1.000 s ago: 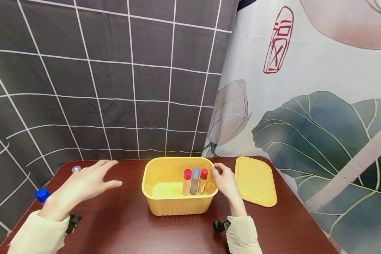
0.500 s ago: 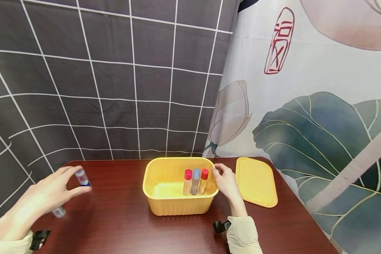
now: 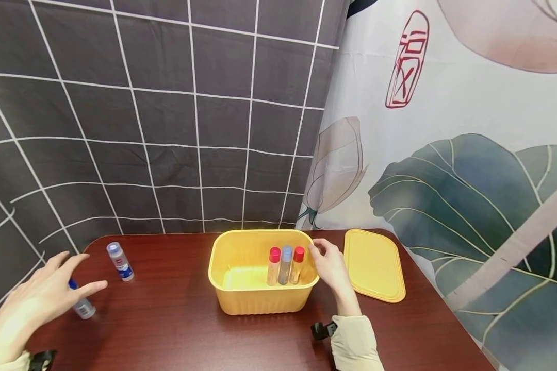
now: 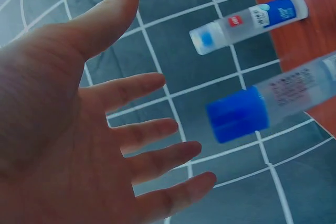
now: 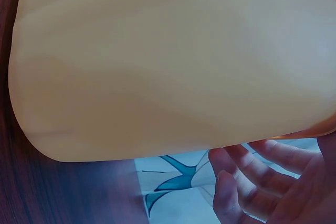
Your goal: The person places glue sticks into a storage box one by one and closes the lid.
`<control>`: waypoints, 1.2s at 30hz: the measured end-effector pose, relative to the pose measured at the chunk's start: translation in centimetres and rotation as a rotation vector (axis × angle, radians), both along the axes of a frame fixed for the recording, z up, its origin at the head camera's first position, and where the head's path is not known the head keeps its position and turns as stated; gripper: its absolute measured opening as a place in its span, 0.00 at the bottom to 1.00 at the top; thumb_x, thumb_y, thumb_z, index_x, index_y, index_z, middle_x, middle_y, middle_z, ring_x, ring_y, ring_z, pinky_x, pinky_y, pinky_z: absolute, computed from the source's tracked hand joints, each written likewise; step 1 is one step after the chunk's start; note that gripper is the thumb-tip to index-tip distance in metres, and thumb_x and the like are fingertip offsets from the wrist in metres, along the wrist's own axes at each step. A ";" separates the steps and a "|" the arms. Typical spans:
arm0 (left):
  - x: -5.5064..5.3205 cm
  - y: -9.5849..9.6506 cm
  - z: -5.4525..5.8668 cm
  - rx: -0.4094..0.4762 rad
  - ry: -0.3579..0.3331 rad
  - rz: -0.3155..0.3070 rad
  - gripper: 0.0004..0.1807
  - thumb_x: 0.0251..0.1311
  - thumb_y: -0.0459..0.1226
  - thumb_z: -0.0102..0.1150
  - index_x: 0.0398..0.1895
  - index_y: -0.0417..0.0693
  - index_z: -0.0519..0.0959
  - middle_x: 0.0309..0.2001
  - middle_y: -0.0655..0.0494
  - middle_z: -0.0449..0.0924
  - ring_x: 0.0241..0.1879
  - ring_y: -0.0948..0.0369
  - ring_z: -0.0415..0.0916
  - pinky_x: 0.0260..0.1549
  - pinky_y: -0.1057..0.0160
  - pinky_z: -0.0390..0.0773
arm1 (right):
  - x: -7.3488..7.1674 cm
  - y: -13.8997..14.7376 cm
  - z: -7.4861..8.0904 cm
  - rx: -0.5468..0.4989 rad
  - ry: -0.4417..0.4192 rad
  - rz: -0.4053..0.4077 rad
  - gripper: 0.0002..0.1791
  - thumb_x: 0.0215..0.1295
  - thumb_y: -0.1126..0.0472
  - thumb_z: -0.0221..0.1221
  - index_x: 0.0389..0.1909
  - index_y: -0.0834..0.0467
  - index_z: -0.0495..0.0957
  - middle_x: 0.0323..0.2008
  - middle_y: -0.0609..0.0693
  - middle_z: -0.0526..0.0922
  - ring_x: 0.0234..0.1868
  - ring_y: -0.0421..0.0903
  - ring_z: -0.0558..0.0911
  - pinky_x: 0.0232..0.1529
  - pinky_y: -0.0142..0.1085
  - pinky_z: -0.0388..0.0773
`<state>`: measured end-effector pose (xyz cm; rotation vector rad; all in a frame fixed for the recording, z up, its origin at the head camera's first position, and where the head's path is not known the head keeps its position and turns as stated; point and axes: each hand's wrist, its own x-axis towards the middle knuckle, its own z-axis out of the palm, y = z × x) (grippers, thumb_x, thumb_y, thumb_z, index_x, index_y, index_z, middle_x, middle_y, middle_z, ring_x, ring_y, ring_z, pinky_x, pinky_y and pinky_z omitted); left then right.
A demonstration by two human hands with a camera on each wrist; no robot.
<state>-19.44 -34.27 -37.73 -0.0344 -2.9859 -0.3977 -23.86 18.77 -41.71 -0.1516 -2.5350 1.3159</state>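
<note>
looks like you're partway there, three tubes point(image 3: 284, 266) in the yellow box point(image 3: 260, 302) your right hand point(image 3: 329, 263) grips by the rim, while the clear bottle point(image 3: 121, 264) and blue-capped bottle point(image 4: 278, 99) wait outside by your empty, spread left hand point(image 3: 42, 301), lid point(image 3: 373, 265) off

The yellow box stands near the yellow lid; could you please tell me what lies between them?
Between the yellow box and the yellow lid, the head view shows the right hand, at the box's rim, and some bare tabletop.
</note>
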 end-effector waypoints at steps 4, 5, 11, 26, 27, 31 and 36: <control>-0.2 -0.6 -0.8 0.000 -0.046 0.018 0.53 0.56 0.67 0.56 0.66 0.33 0.56 0.61 0.21 0.46 0.51 0.21 0.56 0.38 0.20 0.57 | 0.0 0.0 0.0 0.001 -0.003 -0.003 0.14 0.71 0.57 0.56 0.51 0.60 0.80 0.36 0.55 0.79 0.36 0.51 0.77 0.36 0.38 0.77; -0.2 -0.8 -0.9 0.002 -0.054 0.017 0.53 0.56 0.67 0.56 0.67 0.33 0.55 0.60 0.21 0.46 0.51 0.21 0.56 0.37 0.20 0.58 | 0.0 0.0 0.0 0.000 -0.002 -0.002 0.14 0.71 0.57 0.56 0.51 0.60 0.80 0.36 0.54 0.79 0.36 0.51 0.77 0.36 0.38 0.76; -0.2 -1.3 -1.7 0.043 -0.095 0.040 0.52 0.59 0.67 0.52 0.68 0.33 0.52 0.59 0.21 0.45 0.50 0.20 0.55 0.36 0.20 0.60 | 0.0 0.0 0.0 0.002 -0.001 -0.001 0.14 0.71 0.57 0.56 0.51 0.60 0.80 0.35 0.54 0.79 0.36 0.51 0.77 0.36 0.39 0.76; -0.8 -2.2 -3.3 0.095 -0.168 0.085 0.48 0.65 0.64 0.46 0.62 0.26 0.56 0.52 0.18 0.55 0.51 0.24 0.58 0.42 0.25 0.62 | 0.1 -0.1 0.2 0.005 -0.006 -0.002 0.15 0.71 0.56 0.56 0.51 0.60 0.80 0.33 0.53 0.78 0.34 0.50 0.76 0.34 0.37 0.74; -0.8 -2.3 -3.4 0.097 -0.156 0.077 0.47 0.65 0.63 0.47 0.62 0.26 0.56 0.52 0.18 0.56 0.51 0.24 0.58 0.42 0.25 0.62 | 0.1 -0.1 0.2 0.003 -0.007 -0.002 0.15 0.71 0.56 0.56 0.51 0.60 0.80 0.33 0.53 0.78 0.35 0.50 0.76 0.34 0.37 0.74; -0.8 -2.5 -3.8 0.110 -0.097 0.046 0.41 0.67 0.56 0.51 0.61 0.25 0.57 0.51 0.17 0.58 0.50 0.24 0.60 0.41 0.26 0.64 | 0.1 -0.1 0.2 -0.001 -0.012 -0.002 0.15 0.71 0.56 0.56 0.51 0.60 0.80 0.34 0.53 0.78 0.35 0.50 0.77 0.35 0.38 0.75; -0.7 -2.6 -4.2 0.125 -0.043 0.032 0.36 0.66 0.48 0.57 0.60 0.26 0.57 0.49 0.16 0.60 0.48 0.24 0.62 0.39 0.27 0.65 | 0.1 0.0 0.2 0.002 -0.008 -0.003 0.15 0.71 0.57 0.56 0.51 0.60 0.80 0.34 0.54 0.79 0.35 0.51 0.77 0.35 0.38 0.75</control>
